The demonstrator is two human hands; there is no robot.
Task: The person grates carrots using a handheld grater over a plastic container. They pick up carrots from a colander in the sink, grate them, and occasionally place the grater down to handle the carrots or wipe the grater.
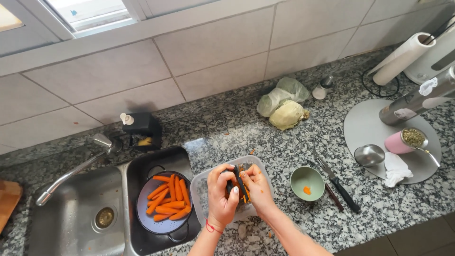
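My left hand (221, 195) grips a black-handled peeler (236, 182) over a clear plastic container (201, 187) on the granite counter. My right hand (257, 186) is closed on a carrot (246, 194), mostly hidden by the fingers, with the peeler against it. Orange peelings lie in the container under both hands. To the left, a blue colander (142, 215) sits in the small sink basin and holds several peeled carrots (169, 199).
A green bowl (307, 182) with an orange scrap stands right of the container, with a fork and knife (337, 182) beside it. Bagged cabbage (286, 111) lies near the wall. A round grey tray (365, 128) holds a metal cup and thermos. The faucet (76, 170) hangs over the large basin.
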